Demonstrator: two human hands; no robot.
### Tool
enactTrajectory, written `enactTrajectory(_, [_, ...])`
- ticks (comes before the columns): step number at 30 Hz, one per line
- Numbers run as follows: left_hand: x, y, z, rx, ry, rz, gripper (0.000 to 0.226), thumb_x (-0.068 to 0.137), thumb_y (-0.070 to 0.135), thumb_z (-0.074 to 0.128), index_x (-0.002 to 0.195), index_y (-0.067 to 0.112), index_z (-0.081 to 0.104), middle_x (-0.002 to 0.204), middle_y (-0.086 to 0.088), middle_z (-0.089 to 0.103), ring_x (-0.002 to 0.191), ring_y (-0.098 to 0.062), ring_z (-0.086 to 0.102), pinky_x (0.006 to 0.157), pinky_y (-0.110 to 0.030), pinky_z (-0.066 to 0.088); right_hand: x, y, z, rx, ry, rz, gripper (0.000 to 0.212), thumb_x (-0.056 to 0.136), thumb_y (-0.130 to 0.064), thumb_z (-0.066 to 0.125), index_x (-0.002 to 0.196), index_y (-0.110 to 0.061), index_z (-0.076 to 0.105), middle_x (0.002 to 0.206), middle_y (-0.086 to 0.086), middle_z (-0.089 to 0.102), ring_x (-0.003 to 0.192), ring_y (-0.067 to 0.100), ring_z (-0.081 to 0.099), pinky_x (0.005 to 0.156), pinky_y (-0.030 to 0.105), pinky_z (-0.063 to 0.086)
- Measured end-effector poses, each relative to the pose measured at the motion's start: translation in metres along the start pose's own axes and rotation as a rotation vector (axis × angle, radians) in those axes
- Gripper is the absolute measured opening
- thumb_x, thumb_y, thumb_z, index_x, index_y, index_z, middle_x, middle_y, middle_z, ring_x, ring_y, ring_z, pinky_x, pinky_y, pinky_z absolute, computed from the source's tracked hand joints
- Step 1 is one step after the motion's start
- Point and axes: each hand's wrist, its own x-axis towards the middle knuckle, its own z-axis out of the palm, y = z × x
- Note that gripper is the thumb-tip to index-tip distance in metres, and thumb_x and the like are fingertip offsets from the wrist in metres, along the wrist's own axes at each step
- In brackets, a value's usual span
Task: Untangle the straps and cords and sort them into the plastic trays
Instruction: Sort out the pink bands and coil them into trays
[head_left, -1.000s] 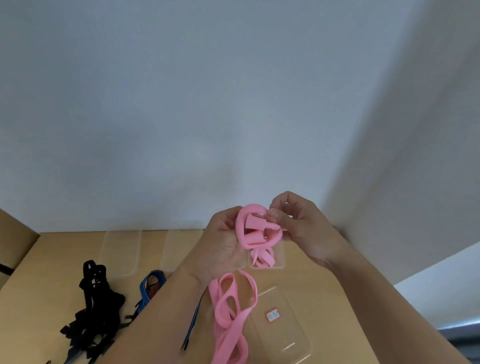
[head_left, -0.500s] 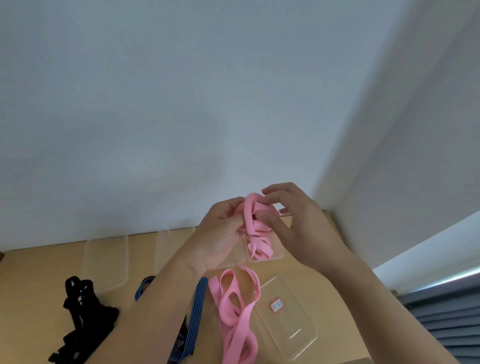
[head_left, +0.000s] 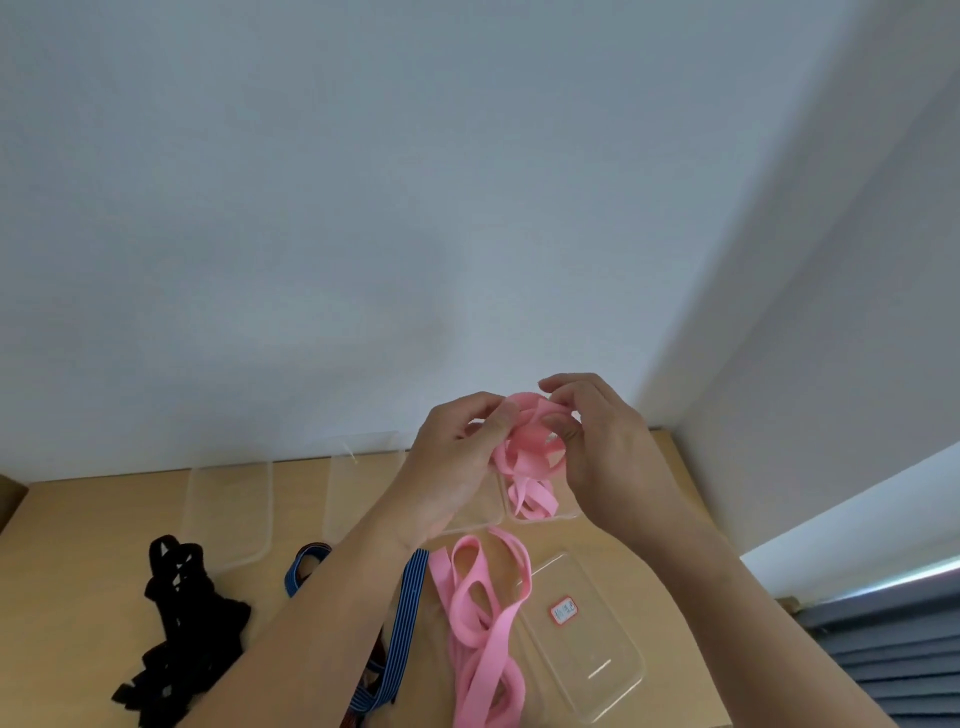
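Head view: above the clear plastic tray (head_left: 569, 515), the knotted pink fabric strap (head_left: 530, 441) is being pinched by the left hand (head_left: 457, 457) and right hand (head_left: 597, 447), its loop being opened wider than before

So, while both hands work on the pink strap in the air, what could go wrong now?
1. The left hand and the right hand both pinch the bunched pink strap; pulling apart may tighten the tangle.
2. The pink loops on the table lie beside the blue striped strap; if they rise with the bundle, they might snag it.
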Motion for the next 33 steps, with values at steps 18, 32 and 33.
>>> enactTrajectory(18, [-0.006, 0.007, -0.002, -0.274, -0.006, -0.056, 0.025, 0.101, 0.01, 0.056, 0.117, -0.002, 0.072, 0.115, -0.026, 0.071, 0.097, -0.025, 0.069, 0.078, -0.035, 0.06, 0.008, -0.008, -0.028, 0.489, -0.13, 0.36, 0.021, 0.105, -0.017, 0.05, 0.095, -0.01, 0.067, 0.084, 0.004, 0.072, 0.076, 0.018, 0.071, 0.073, 0.039, 0.06])
enactTrajectory(32, [0.006, 0.008, -0.002, -0.431, -0.046, -0.137, 0.021, 0.099, 0.014, 0.058, 0.106, 0.002, 0.074, 0.127, -0.024, 0.067, 0.109, -0.031, 0.066, 0.089, -0.044, 0.06, 0.02, 0.0, -0.027, 0.809, -0.194, 0.464, 0.029, 0.107, -0.018, 0.047, 0.102, 0.007, 0.062, 0.089, 0.023, 0.066, 0.073, 0.021, 0.069, 0.066, 0.028, 0.058])
enactTrajectory(33, [0.007, 0.007, -0.003, -0.427, -0.055, -0.141, 0.021, 0.097, 0.019, 0.061, 0.101, 0.006, 0.077, 0.127, -0.023, 0.067, 0.111, -0.032, 0.066, 0.095, -0.047, 0.057, 0.022, 0.0, -0.026, 0.81, -0.187, 0.472, 0.029, 0.106, -0.019, 0.048, 0.101, 0.005, 0.062, 0.089, 0.024, 0.066, 0.073, 0.022, 0.07, 0.065, 0.028, 0.058])
